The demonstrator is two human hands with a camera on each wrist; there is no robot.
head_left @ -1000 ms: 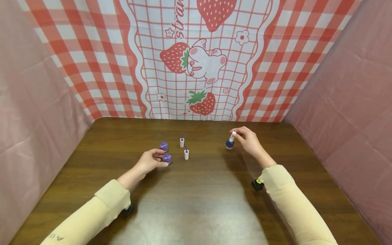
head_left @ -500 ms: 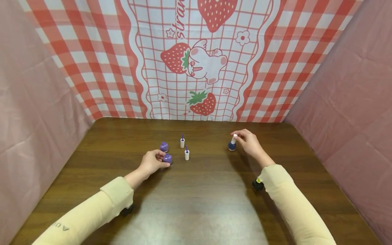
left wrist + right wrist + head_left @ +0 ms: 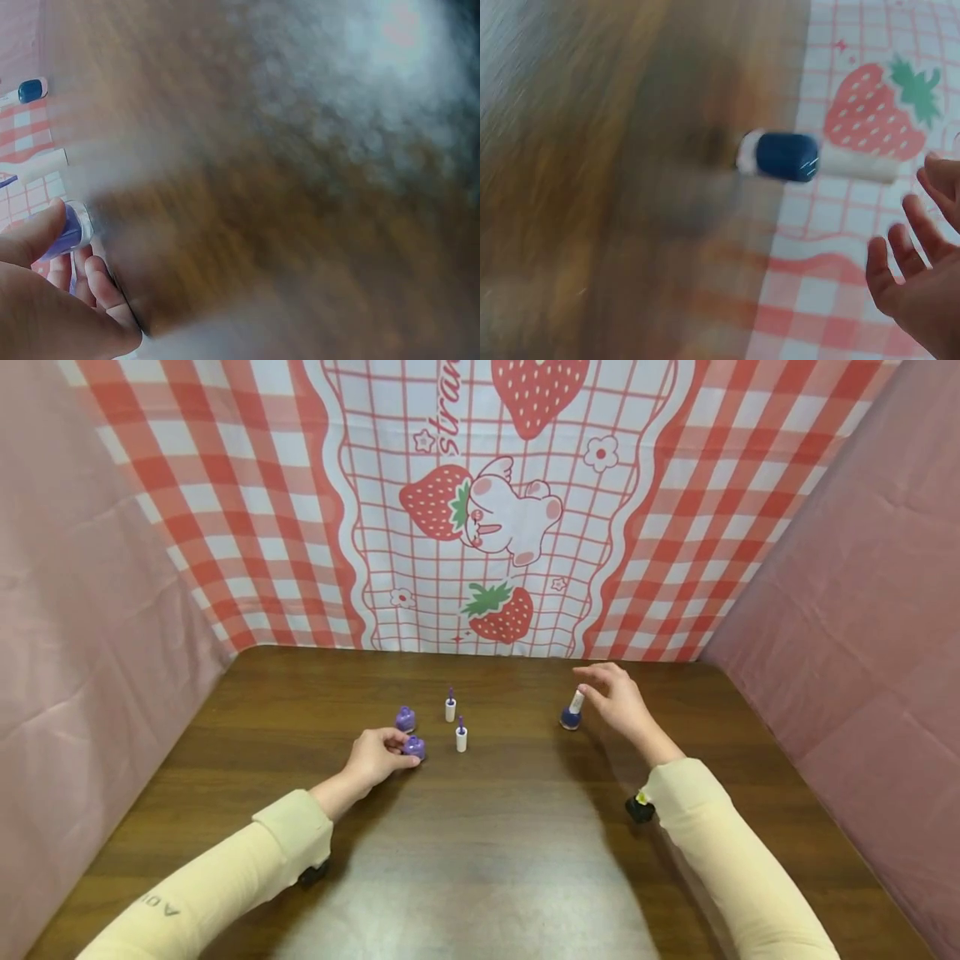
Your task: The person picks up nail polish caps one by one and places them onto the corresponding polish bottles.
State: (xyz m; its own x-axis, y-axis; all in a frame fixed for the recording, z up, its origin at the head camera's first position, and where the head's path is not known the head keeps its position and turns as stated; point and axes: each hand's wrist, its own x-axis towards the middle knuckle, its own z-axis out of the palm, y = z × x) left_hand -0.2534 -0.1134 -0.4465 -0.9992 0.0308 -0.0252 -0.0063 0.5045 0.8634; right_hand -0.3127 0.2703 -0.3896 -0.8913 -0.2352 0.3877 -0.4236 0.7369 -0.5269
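Note:
My left hand (image 3: 372,758) pinches an uncapped purple nail polish bottle (image 3: 414,748) between thumb and fingers at the table's left middle. In the left wrist view its clear base (image 3: 84,223) shows past the thumb. Just behind it stands a second uncapped purple bottle (image 3: 405,719). To the right, two white caps (image 3: 461,740) stand with their purple brushes pointing up. A navy nail polish bottle (image 3: 571,719) with its white cap on stands upright farther right. My right hand (image 3: 617,700) hovers beside that cap, its fingers spread; the right wrist view shows a gap between fingers and cap.
The brown wooden table (image 3: 480,843) reaches back to a red-and-white strawberry cloth (image 3: 495,527). Pink cloths (image 3: 840,635) hang along the left and right sides. A dark wrist camera (image 3: 640,807) sits under the right sleeve.
My right hand has set the navy bottle down slightly nearer and let go of its cap, fingers opening upward. The left hand has closed in on the nearer purple bottle.

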